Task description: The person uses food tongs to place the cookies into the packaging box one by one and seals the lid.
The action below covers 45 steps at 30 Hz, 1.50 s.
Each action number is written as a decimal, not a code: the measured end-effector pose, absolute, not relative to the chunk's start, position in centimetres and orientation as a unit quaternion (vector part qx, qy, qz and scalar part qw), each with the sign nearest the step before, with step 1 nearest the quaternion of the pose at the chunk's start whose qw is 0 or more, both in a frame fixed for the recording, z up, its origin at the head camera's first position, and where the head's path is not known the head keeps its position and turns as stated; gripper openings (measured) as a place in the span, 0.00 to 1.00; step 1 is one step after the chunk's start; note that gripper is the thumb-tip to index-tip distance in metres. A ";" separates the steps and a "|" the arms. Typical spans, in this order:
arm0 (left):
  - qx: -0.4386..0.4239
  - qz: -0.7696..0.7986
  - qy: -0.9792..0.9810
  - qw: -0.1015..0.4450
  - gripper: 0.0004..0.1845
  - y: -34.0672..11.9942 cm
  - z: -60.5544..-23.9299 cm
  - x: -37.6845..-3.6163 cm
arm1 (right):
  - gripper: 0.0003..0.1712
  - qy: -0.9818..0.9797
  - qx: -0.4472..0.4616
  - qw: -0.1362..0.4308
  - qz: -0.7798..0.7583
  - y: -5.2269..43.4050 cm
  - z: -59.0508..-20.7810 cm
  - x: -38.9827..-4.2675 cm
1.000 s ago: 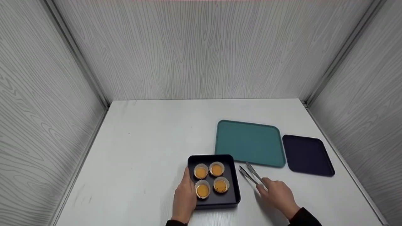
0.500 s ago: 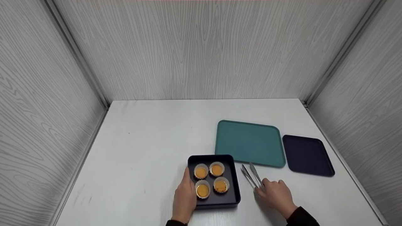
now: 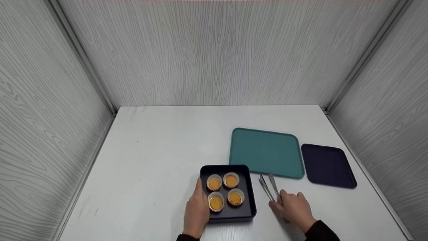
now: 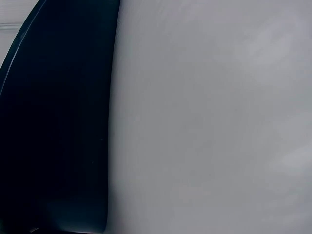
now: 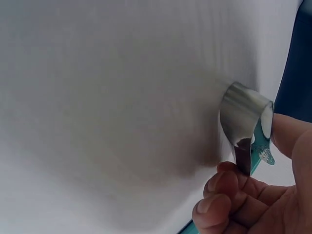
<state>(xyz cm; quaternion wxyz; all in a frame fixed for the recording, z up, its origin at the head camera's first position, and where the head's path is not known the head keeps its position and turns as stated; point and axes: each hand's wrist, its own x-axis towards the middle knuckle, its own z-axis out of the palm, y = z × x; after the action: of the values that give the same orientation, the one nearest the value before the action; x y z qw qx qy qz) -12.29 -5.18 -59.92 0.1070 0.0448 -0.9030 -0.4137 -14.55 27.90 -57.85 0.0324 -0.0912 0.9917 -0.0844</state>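
In the head view, a dark square baking pan holds several small cakes in pale paper cups. My left hand rests along the pan's left wall, one straight finger reaching forward beside it. The left wrist view catches the pan but no fingers. Just right of the pan, my right hand holds metal tongs between thumb and fingers, their two tips apart and pointing at the green tray's front edge. In the right wrist view, the tongs' bent end sticks out between thumb and fingers.
A green tray lies behind the pan and tongs, its front left corner hidden by the pan. To its right is a smaller dark tray. Pale wood-grain walls enclose the white table on the back and sides.
The tongs' tips have swung slightly to the right, and the right hand's hold has shifted on them, so their bent end now shows below the hand. The left hand and pan stay put.
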 end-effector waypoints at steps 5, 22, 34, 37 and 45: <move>0.049 -0.414 -0.903 0.101 0.27 -5.2 -59.9 -12.3 | 0.27 0.990 -0.091 0.041 -0.097 28.1 -57.7 -14.7; 0.051 -0.419 -0.900 0.106 0.27 -5.1 -60.1 -12.3 | 0.22 0.980 -0.102 -0.112 -0.127 33.6 -56.7 -17.9; 0.057 -0.418 -0.901 0.103 0.28 -5.1 -60.2 -12.4 | 0.38 0.989 -0.087 -0.017 -0.122 39.8 -57.1 -19.5; 0.056 -0.416 -0.901 0.104 0.28 -5.1 -60.2 -12.4 | 0.40 0.989 -0.075 0.008 -0.125 41.5 -57.6 -19.6; 0.058 -0.418 -0.901 0.098 0.28 -5.1 -60.2 -12.4 | 0.36 0.991 -0.066 0.022 -0.116 44.2 -59.1 -19.2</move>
<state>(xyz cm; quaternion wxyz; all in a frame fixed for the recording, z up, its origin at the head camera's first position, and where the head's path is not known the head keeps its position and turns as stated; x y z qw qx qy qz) -12.38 -5.08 -60.23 0.0981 0.0582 -0.9011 -0.4184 -19.15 44.18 -59.09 0.0218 -0.0657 0.9909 -0.1156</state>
